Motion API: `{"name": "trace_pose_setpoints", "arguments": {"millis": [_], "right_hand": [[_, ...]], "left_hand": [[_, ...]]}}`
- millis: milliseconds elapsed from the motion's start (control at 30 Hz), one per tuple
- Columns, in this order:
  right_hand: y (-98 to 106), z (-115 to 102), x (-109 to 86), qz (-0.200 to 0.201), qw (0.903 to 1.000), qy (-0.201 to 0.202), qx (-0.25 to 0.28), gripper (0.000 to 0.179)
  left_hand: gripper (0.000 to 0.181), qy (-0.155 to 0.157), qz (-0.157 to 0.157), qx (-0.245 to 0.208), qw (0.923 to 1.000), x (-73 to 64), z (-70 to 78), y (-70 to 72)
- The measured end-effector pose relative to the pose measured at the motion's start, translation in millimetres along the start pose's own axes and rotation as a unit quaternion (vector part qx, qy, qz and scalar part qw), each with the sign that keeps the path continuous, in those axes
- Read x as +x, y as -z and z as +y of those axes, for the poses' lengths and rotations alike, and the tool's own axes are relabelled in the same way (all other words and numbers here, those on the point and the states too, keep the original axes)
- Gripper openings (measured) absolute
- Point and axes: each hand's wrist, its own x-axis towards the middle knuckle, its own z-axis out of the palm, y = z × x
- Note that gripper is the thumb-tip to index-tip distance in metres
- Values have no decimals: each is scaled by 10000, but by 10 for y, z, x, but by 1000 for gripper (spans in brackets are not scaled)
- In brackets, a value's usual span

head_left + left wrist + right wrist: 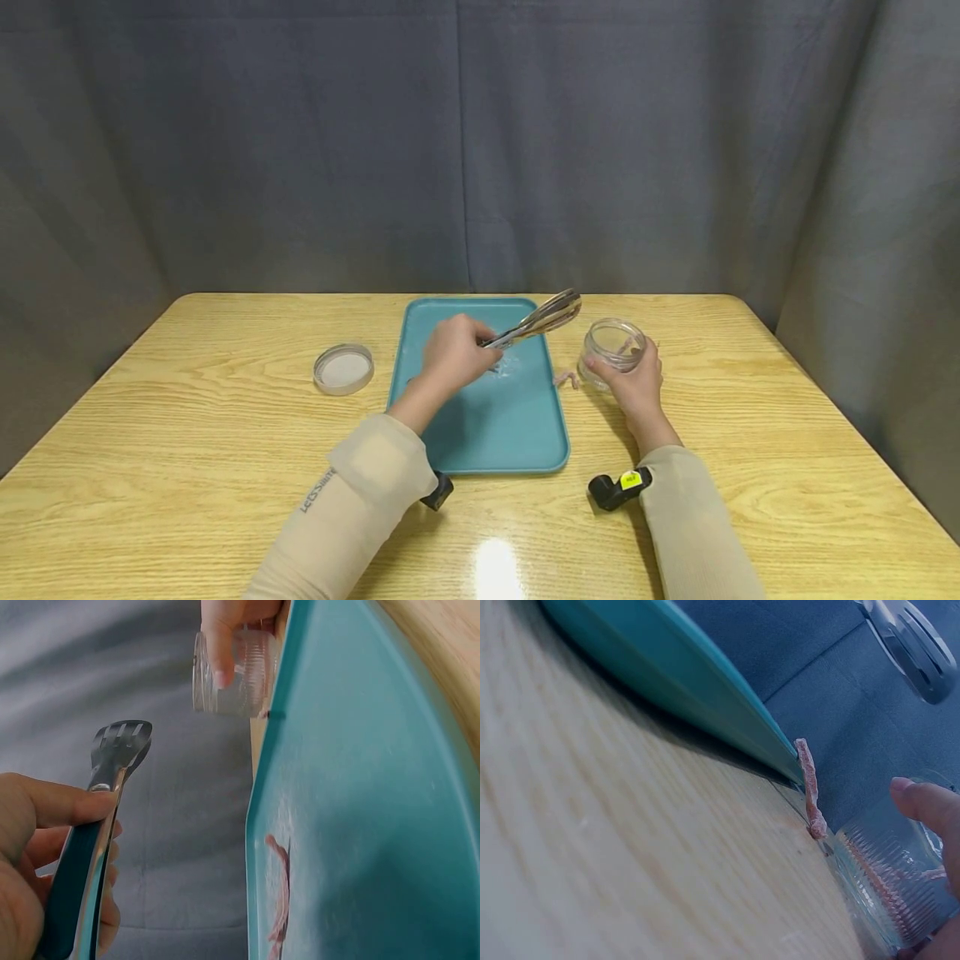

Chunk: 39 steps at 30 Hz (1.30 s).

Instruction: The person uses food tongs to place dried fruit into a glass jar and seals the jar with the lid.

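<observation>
My left hand [456,357] grips metal tongs [553,313] by their dark teal handles [69,900], above the teal tray [498,433]. The slotted tips stand close together, pointing right and away from me, and I see nothing between them. With its thumb and fingers around the side, my right hand [637,385] holds a clear, lidless glass jar [606,330] upright right of the tray. Some pinkish pieces [877,881] show through its ribbed wall. A pink, powdery twisted strip [808,787] leans on the tray's right edge, its lower end near the jar.
On the tray lies another pink strip [280,896], along with white powder [510,364]. Left of the tray, a round lid [343,369] rests on the wooden table [225,442]. A grey curtain [315,150] hangs behind the table.
</observation>
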Motion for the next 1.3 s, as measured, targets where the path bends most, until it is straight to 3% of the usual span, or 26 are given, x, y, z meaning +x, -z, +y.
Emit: {"name": "trace_pose_setpoints", "arguments": {"millis": [400, 767, 1067, 1300], "right_hand": [[0, 6, -13, -13, 10000, -55, -63, 93], [-4, -6, -22, -4, 9999, -108, -104, 91], [-24, 7, -20, -7, 9998, -147, -160, 91], [-30, 6, -24, -26, 9999, -66, -110, 89]], "left_hand": [[15, 293, 51, -51, 9995, -63, -168, 187], [27, 551, 155, 238, 9981, -159, -542, 379], [33, 535, -54, 202, 9983, -246, -793, 504], [31, 284, -191, 309, 9989, -263, -928, 532]]}}
